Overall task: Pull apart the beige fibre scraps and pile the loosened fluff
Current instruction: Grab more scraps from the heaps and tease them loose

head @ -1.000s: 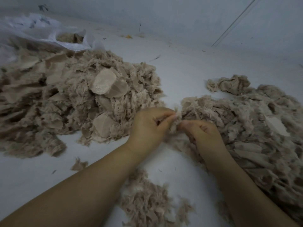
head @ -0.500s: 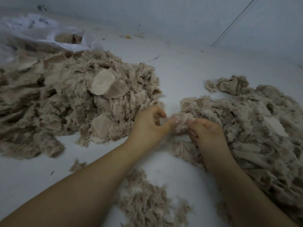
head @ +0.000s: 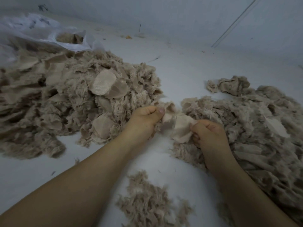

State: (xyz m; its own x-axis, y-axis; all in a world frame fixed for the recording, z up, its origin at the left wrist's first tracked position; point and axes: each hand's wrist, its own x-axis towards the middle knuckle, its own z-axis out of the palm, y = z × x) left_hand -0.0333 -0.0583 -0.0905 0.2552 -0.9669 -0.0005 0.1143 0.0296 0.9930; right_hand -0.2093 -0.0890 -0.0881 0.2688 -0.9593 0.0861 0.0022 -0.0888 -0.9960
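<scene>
A: Step in hand?

B: Mid-pull, by my reading. Left hand (head: 144, 120) has thumb and curled fingers pinching one edge of a beige scrap (head: 176, 126). Right hand (head: 209, 133) grips the other edge the same way, fingers curled. The scrap is stretched between them, just above the white surface (head: 188, 71).

A: Is it parted yet?

B: Can't tell. A seam or crease shows near its middle, but the piece is blurred. Both hands look closed on it.

A: Where does the rest of the material lie?

B: A large heap (head: 68, 104) lies directly to the left of the left hand, touching its knuckles, shaggy, with flat woven pieces showing on top. A second spread (head: 254, 128) lies under and to the right of the right hand. A small tuft patch (head: 147, 199) sits near the forearms, between them.

A: Which heap is the loosened one?

B: Unclear; both mix fluff and flat pieces.

A: What does the next move call for?

B: Likely drawing the hands apart sideways with firm pinches until the weave gives, then dropping the fluff on one heap. A white bag (head: 49, 36) lies beyond the left heap, more scraps showing in its mouth.
</scene>
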